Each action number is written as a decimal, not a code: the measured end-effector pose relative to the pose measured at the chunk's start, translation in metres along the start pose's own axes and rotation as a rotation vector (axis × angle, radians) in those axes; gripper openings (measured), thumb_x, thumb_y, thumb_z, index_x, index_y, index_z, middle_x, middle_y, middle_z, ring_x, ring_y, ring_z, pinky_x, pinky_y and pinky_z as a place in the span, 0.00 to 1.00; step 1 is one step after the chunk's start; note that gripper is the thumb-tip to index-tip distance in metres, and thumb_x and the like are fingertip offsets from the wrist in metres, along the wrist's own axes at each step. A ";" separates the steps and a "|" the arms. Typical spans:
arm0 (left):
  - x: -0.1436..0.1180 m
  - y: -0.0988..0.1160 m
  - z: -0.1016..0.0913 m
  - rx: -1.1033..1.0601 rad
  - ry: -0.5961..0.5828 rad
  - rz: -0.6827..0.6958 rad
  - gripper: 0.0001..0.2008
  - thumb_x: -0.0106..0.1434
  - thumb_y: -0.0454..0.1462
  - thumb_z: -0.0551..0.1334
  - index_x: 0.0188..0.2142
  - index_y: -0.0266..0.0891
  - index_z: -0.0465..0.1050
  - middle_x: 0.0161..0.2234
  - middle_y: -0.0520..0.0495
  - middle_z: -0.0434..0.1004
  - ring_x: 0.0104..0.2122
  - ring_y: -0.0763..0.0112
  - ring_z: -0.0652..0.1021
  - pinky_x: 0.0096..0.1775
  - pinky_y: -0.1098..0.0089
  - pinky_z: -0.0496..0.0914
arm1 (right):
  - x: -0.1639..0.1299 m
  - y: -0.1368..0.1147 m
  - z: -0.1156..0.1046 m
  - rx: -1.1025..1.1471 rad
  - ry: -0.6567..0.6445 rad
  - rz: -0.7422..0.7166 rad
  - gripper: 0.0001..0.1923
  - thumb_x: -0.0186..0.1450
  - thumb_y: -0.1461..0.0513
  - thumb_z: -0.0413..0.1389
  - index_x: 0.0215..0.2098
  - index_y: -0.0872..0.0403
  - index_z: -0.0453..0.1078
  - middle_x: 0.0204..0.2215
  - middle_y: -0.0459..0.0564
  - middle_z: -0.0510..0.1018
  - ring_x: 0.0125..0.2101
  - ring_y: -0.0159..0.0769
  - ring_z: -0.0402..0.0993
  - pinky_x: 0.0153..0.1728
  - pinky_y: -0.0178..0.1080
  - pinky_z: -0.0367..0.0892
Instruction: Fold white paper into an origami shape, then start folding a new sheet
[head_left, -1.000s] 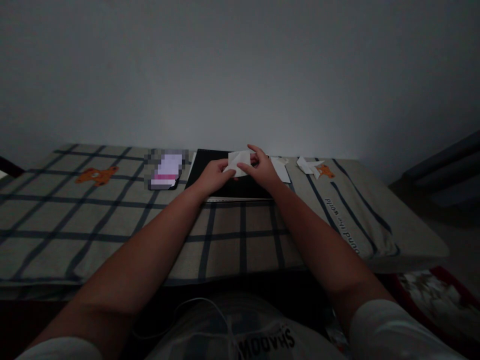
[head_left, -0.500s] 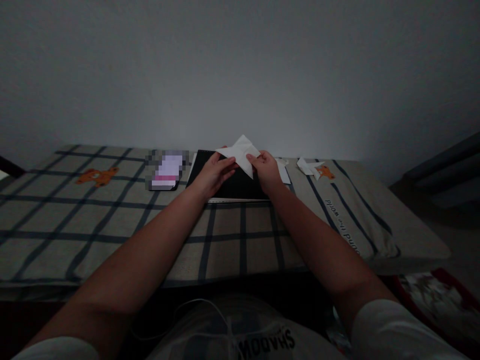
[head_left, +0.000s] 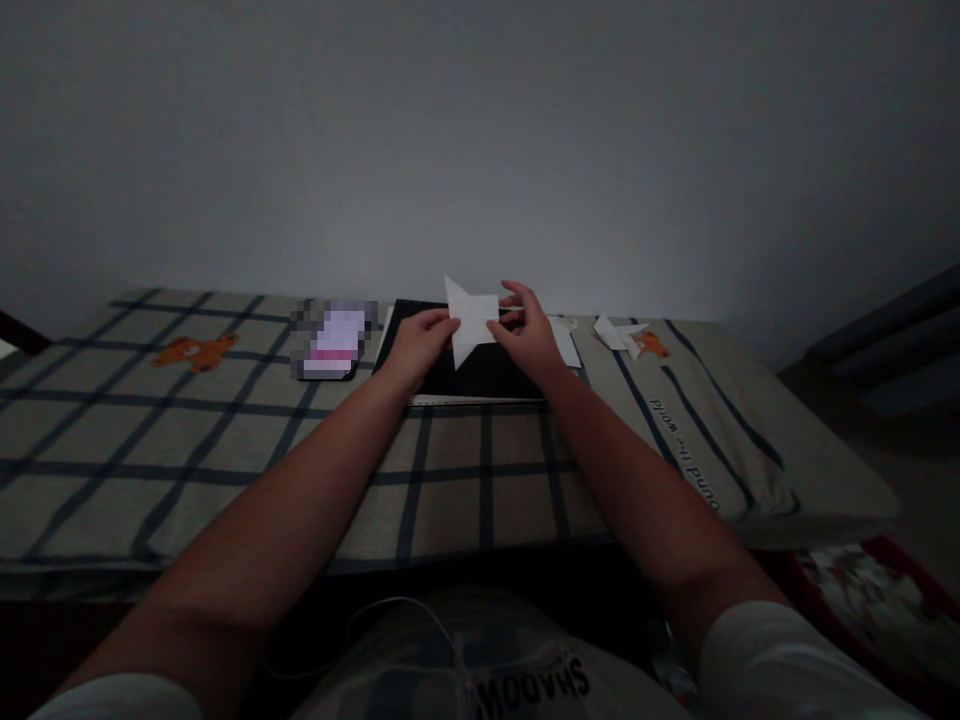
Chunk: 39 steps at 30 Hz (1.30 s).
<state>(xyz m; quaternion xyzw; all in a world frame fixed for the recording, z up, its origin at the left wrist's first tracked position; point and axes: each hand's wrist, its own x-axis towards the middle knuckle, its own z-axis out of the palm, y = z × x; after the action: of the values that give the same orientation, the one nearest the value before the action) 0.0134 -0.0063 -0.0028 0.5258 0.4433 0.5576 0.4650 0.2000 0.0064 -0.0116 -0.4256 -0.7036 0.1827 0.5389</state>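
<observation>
Both hands hold a folded white paper star above a black notebook near the far edge of the checked cloth-covered table. Left hand pinches its left side, fingers closed on it; right hand grips its right side likewise. Phone lies left of the notebook. More folded paper pieces lie to the right, apart.

Dim room, perhaps grey bare wall

Open checked cloth near and left, phone far left, paper pieces far right, wall behind
</observation>
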 end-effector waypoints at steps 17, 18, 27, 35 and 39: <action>-0.007 0.000 0.000 0.098 -0.206 -0.050 0.20 0.52 0.43 0.69 0.43 0.36 0.79 0.38 0.44 0.82 0.37 0.63 0.78 0.44 0.63 0.70 | 0.000 -0.002 -0.012 -0.460 -0.184 -0.373 0.10 0.64 0.65 0.55 0.39 0.54 0.79 0.46 0.57 0.80 0.48 0.46 0.74 0.54 0.50 0.66; -0.008 0.001 0.000 0.114 -0.221 -0.041 0.21 0.52 0.42 0.69 0.45 0.36 0.79 0.40 0.44 0.82 0.37 0.63 0.78 0.45 0.63 0.70 | 0.000 -0.004 -0.012 -0.459 -0.196 -0.381 0.10 0.64 0.65 0.54 0.39 0.54 0.78 0.46 0.57 0.80 0.48 0.46 0.74 0.53 0.50 0.66; -0.007 0.006 -0.003 0.161 -0.197 -0.066 0.19 0.50 0.38 0.65 0.42 0.36 0.82 0.33 0.47 0.82 0.31 0.65 0.77 0.38 0.66 0.70 | -0.001 -0.010 -0.016 -0.497 -0.352 -0.451 0.18 0.62 0.67 0.56 0.50 0.53 0.75 0.49 0.56 0.77 0.50 0.45 0.70 0.52 0.48 0.65; -0.007 0.004 -0.004 0.268 -0.253 -0.033 0.21 0.52 0.38 0.64 0.46 0.35 0.80 0.38 0.45 0.82 0.34 0.66 0.78 0.40 0.67 0.70 | -0.001 -0.004 -0.014 -0.499 -0.338 -0.511 0.11 0.67 0.65 0.54 0.43 0.55 0.78 0.45 0.57 0.77 0.46 0.44 0.70 0.49 0.47 0.66; -0.006 0.002 -0.005 0.375 -0.333 0.064 0.23 0.53 0.37 0.63 0.48 0.33 0.79 0.43 0.44 0.82 0.39 0.63 0.79 0.43 0.66 0.71 | 0.000 -0.006 -0.011 -0.483 -0.325 -0.539 0.10 0.68 0.63 0.54 0.36 0.55 0.78 0.41 0.55 0.78 0.44 0.43 0.70 0.47 0.46 0.66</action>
<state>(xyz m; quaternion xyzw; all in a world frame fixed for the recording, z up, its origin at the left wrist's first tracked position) 0.0087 -0.0130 -0.0017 0.7011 0.4395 0.3858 0.4081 0.2076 0.0002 -0.0034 -0.3057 -0.8891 -0.0711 0.3332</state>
